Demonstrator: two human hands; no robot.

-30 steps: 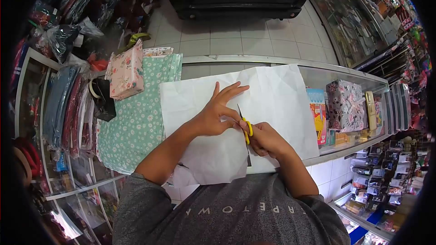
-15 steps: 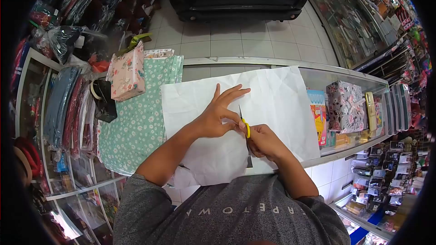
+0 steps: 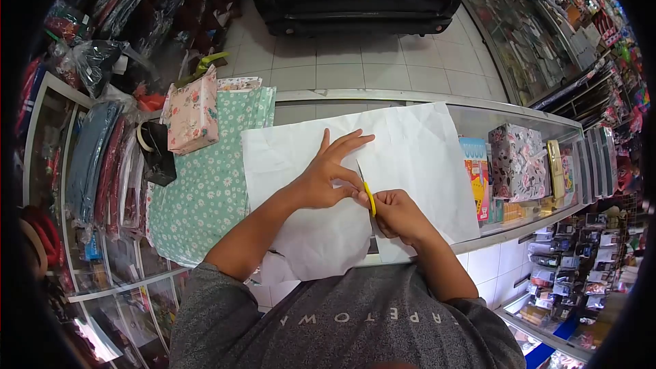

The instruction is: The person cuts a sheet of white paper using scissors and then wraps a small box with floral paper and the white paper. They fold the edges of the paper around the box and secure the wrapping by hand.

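Note:
A large white sheet of paper (image 3: 424, 157) lies over the counter in front of me, creased and cut from its near edge. My right hand (image 3: 403, 217) is closed round the yellow handle of a pair of scissors (image 3: 370, 199). The thin blade points away from me over the sheet. Just left of the handle, my left hand (image 3: 328, 178) pinches the paper between thumb and forefinger, its other fingers spread above the sheet. Below the hands the cut runs towards my body, and the left part of the sheet (image 3: 314, 246) bulges up loosely.
Green floral wrapping paper (image 3: 198, 198) lies at left, with a pink floral box (image 3: 193, 113) and a black tape dispenser (image 3: 157, 154) on it. A grey floral box (image 3: 518, 162) and colourful packs (image 3: 476, 174) are at right on the glass counter (image 3: 478, 113).
The scissors have shifted slightly left and their handle is tilted a little more. The white paper has slid slightly left, and the gap along the cut looks narrower. Both hands keep their grip.

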